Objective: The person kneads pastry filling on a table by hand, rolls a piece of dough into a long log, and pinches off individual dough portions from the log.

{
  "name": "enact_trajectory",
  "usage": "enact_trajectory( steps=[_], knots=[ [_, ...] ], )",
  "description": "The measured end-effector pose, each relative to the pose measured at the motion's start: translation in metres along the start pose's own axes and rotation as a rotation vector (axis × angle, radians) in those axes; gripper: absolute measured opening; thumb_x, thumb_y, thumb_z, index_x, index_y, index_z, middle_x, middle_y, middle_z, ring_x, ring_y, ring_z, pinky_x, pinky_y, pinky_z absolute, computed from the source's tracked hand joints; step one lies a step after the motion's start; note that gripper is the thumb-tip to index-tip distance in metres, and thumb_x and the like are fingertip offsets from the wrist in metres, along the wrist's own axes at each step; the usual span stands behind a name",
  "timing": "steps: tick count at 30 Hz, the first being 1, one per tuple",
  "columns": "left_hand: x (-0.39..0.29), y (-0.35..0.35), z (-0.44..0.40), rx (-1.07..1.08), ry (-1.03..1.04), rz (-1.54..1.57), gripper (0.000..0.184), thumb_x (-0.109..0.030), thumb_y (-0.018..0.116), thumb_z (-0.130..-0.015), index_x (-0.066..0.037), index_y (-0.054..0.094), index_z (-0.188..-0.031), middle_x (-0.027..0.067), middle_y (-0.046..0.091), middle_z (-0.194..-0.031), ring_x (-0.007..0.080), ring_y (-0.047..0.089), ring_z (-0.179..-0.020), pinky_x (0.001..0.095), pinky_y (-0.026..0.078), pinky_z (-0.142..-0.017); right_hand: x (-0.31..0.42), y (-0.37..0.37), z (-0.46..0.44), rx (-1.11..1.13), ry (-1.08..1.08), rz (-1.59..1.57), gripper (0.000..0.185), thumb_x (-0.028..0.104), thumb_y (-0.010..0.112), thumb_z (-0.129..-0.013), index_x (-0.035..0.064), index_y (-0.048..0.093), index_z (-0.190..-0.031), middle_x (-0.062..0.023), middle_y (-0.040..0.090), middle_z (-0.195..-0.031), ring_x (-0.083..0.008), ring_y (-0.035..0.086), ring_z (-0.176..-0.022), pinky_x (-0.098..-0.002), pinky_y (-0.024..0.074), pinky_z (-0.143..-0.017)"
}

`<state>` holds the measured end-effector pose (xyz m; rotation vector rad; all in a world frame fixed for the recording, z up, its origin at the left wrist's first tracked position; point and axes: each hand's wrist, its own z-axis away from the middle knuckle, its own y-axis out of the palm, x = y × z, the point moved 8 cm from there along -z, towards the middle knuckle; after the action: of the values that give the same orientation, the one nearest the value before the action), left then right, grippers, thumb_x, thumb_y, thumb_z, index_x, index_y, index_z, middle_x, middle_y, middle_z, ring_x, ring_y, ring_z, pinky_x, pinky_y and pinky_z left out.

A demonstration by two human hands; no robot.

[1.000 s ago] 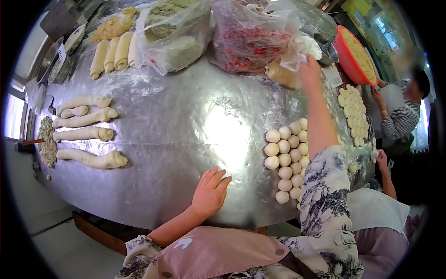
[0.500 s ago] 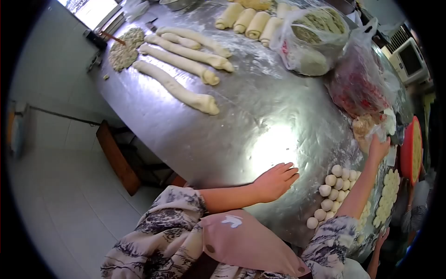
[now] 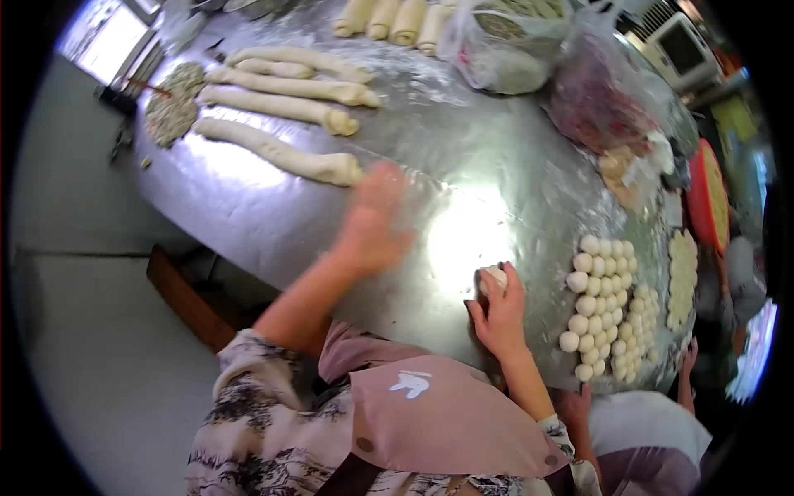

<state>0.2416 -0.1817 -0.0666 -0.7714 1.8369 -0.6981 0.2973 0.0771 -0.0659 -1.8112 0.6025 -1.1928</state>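
Note:
My right hand (image 3: pixel 499 318) rests low over the metal table, its fingers curled around a pale lump of dough (image 3: pixel 494 279). Farther left, my left hand (image 3: pixel 372 219) is stretched forward and smeared by motion, so its fingers are not clear. It is close to the thick end of the nearest dough rope (image 3: pixel 281 155); whether it touches the rope cannot be told. Behind that rope lie several more long dough ropes (image 3: pixel 281 107), side by side. To the right of my right hand, small round dough balls (image 3: pixel 595 306) stand in rows.
A heap of filling (image 3: pixel 172 107) with a stick sits at the left edge. Rolled dough pieces (image 3: pixel 383 18) and a bag of filling (image 3: pixel 509 50) are at the back. A reddish bag (image 3: pixel 595 91), a red basin (image 3: pixel 707 198) and another person's hand (image 3: pixel 689 354) are at the right.
My left hand has moved forward and left toward the nearest dough rope. My right hand has come back from the right side of the table and now holds a dough lump. The view has shifted right.

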Motion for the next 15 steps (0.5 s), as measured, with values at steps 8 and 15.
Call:
enact_trajectory(
  steps=[8, 15],
  knots=[
    [0.112, -0.065, -0.031, 0.110, 0.056, -0.429, 0.070, -0.048, 0.081, -0.074, -0.011, 0.060, -0.130, 0.0115, 0.062, -0.120, 0.0324, 0.059, -0.111, 0.0478, 0.044, -0.099, -0.030, -0.010, -0.022, -0.135, -0.030, -0.114, 0.033, 0.007, 0.075, -0.083, 0.0105, 0.068, -0.115, -0.0133, 0.062, -0.107, -0.0328, 0.060, -0.098, -0.0389, 0.0499, -0.085],
    [0.136, -0.056, -0.047, 0.006, -0.015, -0.461, 0.052, -0.046, 0.082, -0.073, -0.005, 0.067, -0.101, 0.0114, 0.063, -0.088, 0.0335, 0.061, -0.089, 0.0438, 0.050, -0.077, -0.102, -0.074, -0.098, -0.379, 0.199, -0.103, 0.025, 0.012, 0.069, -0.090, 0.0073, 0.066, -0.115, -0.0138, 0.061, -0.106, -0.0316, 0.060, -0.098, -0.0383, 0.0496, -0.085]
  ],
)
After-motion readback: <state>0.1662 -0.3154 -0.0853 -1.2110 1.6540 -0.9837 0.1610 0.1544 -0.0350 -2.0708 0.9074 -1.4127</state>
